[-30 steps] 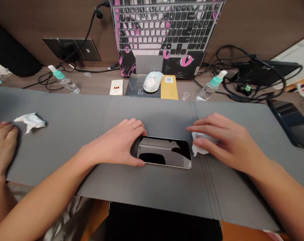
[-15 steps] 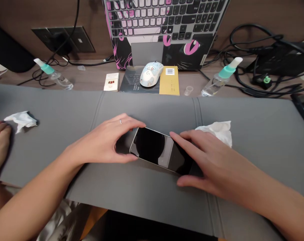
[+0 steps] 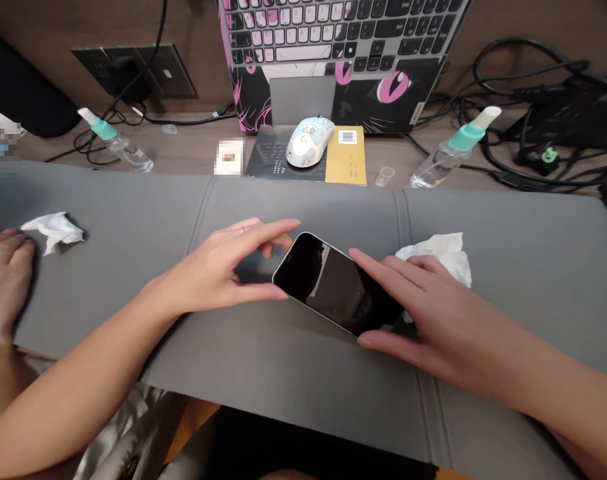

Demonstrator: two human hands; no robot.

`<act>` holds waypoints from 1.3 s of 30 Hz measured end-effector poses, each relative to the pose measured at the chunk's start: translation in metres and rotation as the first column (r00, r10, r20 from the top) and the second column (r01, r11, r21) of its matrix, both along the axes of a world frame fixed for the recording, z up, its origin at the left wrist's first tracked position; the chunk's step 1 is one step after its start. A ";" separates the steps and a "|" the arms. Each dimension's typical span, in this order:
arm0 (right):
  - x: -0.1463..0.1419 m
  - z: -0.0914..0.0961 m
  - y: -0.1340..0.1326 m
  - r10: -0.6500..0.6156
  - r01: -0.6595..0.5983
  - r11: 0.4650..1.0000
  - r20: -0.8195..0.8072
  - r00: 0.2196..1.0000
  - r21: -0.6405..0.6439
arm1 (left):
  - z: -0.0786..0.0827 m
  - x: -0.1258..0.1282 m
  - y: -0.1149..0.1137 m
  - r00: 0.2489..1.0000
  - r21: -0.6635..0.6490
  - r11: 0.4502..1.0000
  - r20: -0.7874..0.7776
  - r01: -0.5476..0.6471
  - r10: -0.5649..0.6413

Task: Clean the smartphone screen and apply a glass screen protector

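Observation:
A smartphone (image 3: 328,287) with a dark, glossy screen facing up sits at a slant over the grey desk mat (image 3: 263,360). My right hand (image 3: 428,307) grips its right end, with the index finger on the far edge and the thumb on the near edge. My left hand (image 3: 223,267), wearing a ring, is beside the phone's left end. Its thumb tip meets the near left corner, while the index finger stretches out past the far corner and the other fingers curl. A crumpled white tissue (image 3: 446,257) lies behind my right hand, which partly covers it.
Another person's hand (image 3: 6,287) rests at the left by a second tissue (image 3: 56,230). Behind the mat stand two spray bottles (image 3: 128,150) (image 3: 453,150), a mouse (image 3: 309,141) on a booklet (image 3: 346,157), a small clear cap (image 3: 384,176), a laptop (image 3: 303,100) and black cables (image 3: 488,150).
The phone has turned a little more aslant, its left end swinging away from me. My left index finger has come off the far edge and straightened. My right hand keeps its hold.

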State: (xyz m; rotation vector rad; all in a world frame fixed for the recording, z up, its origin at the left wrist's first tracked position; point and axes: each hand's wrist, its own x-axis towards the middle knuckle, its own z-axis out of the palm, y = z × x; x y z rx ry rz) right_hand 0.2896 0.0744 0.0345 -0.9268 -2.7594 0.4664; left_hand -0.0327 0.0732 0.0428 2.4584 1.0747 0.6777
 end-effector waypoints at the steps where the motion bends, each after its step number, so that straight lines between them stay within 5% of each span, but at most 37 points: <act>1: 0.001 0.000 0.001 0.005 -0.005 1.000 -0.007 1.000 -0.015 | -0.001 0.000 0.000 1.000 0.004 1.000 0.003 0.005 -0.005; 8: -0.002 0.002 0.005 0.031 -0.036 0.993 -0.048 0.998 -0.108 | -0.004 -0.001 0.001 0.992 -0.034 0.999 0.119 -0.029 0.033; 18: -0.004 0.004 0.006 -0.054 0.047 0.997 -0.118 0.992 -0.061 | -0.016 0.024 -0.002 0.884 -0.497 0.866 0.379 -0.053 0.272; 39: -0.004 0.007 0.000 -0.026 0.028 1.000 -0.113 0.993 0.014 | -0.012 0.020 0.002 0.889 -0.471 0.878 0.364 -0.081 0.277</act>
